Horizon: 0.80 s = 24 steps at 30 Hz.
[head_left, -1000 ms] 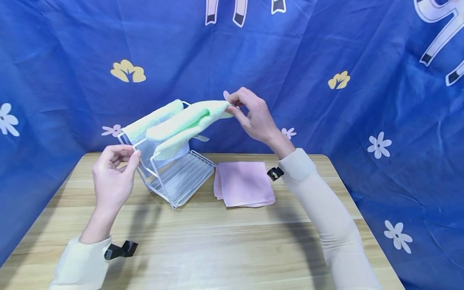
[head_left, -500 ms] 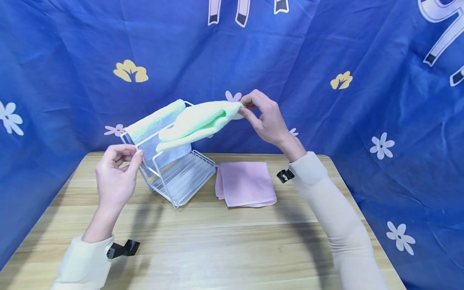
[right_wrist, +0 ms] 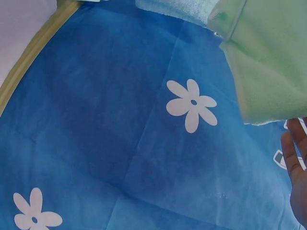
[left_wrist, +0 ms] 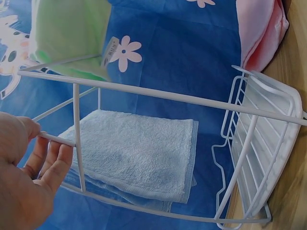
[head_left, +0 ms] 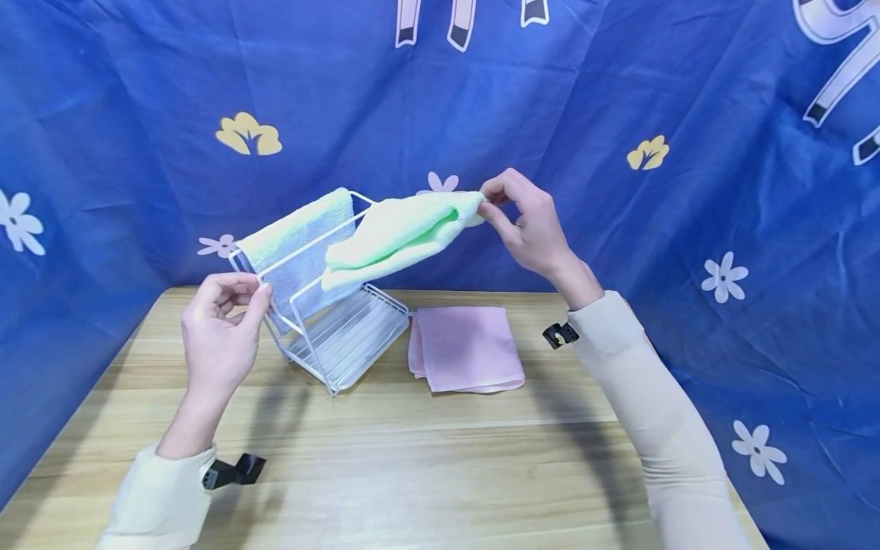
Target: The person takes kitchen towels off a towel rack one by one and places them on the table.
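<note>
My left hand (head_left: 221, 336) pinches a bar at the near left end of a white wire towel rack (head_left: 319, 365). In the left wrist view the thumb and fingers (left_wrist: 55, 165) close round that short bar. A light green towel (head_left: 406, 233) is pinched at its right end by my right hand (head_left: 525, 221). Its left end hangs by the rack's front bar; whether the two touch I cannot tell. On the rear bar hangs a light blue towel (left_wrist: 134, 151), folded over. Only part of the right hand shows in the right wrist view, below the green towel (right_wrist: 273, 62).
A folded pink cloth (head_left: 470, 347) lies on the wooden table (head_left: 412, 473), just right of the rack. Behind the table hangs a blue curtain (head_left: 371, 114) printed with flowers. The rack's base tray (left_wrist: 268, 143) rests on the table.
My right hand has moved rightward, drawing the green towel along and off the rack's bars at its left end. The left hand keeps its grip, and the rack stays in place.
</note>
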Each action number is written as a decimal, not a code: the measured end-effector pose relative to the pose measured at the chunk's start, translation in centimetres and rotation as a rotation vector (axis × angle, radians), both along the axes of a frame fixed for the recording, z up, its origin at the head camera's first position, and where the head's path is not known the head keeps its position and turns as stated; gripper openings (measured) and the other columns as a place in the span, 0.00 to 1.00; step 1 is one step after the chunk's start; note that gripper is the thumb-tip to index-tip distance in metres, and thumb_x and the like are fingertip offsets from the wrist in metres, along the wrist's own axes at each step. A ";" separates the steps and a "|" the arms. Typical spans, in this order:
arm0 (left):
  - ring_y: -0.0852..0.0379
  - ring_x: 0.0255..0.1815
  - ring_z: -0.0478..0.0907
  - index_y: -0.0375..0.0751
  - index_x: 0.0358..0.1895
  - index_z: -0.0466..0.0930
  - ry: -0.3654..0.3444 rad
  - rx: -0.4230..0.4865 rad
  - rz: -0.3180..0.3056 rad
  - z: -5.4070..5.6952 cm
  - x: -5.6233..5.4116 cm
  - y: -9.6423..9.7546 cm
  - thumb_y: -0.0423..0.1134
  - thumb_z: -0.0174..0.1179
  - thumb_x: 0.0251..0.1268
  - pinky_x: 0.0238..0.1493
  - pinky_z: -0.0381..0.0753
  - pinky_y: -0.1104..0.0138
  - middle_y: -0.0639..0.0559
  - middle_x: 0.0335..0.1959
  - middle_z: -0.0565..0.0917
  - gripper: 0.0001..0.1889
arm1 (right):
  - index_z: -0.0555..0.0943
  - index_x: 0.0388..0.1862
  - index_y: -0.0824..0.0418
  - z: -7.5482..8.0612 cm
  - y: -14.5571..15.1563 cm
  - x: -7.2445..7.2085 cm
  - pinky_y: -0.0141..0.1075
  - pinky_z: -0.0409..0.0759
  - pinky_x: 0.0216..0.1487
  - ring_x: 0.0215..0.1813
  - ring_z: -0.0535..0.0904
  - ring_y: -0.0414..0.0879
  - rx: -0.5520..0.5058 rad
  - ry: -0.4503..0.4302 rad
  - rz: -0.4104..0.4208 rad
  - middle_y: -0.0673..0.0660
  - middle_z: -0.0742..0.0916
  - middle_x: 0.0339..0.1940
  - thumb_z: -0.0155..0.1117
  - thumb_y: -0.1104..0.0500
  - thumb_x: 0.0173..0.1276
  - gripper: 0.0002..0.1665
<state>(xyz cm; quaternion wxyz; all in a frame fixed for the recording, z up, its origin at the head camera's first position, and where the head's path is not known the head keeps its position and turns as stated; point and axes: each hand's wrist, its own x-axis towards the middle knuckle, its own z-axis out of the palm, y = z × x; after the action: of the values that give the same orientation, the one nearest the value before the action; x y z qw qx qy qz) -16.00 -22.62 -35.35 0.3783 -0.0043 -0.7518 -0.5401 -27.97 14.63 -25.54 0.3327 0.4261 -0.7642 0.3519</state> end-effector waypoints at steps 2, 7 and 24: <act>0.74 0.33 0.80 0.24 0.45 0.81 -0.001 0.001 -0.001 0.0 0.0 0.0 0.27 0.66 0.70 0.32 0.81 0.87 0.73 0.30 0.81 0.08 | 0.82 0.43 0.70 0.0 0.3 0.1 0.41 0.86 0.48 0.44 0.83 0.54 0.003 0.000 -0.001 0.65 0.86 0.40 0.67 0.66 0.75 0.06; 0.74 0.33 0.80 0.24 0.46 0.81 -0.004 -0.006 -0.001 0.1 0.1 0.1 0.27 0.66 0.70 0.33 0.81 0.87 0.74 0.30 0.81 0.08 | 0.82 0.43 0.70 0.1 0.8 0.3 0.44 0.86 0.46 0.43 0.82 0.55 0.011 0.012 -0.005 0.66 0.85 0.40 0.66 0.66 0.76 0.06; 0.74 0.33 0.80 0.25 0.46 0.81 -0.004 -0.005 -0.001 0.1 0.3 0.1 0.27 0.66 0.70 0.33 0.81 0.87 0.73 0.31 0.81 0.08 | 0.82 0.43 0.70 1.1 3.2 0.5 0.29 0.79 0.49 0.42 0.80 0.54 0.008 0.076 -0.044 0.67 0.85 0.38 0.65 0.66 0.77 0.06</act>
<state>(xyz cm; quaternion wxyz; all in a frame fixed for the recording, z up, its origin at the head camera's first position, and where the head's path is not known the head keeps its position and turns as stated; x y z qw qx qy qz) -15.73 -22.53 -35.28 0.3762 -0.0047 -0.7540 -0.5384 -27.43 17.79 -24.45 0.3672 0.4235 -0.7616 0.3251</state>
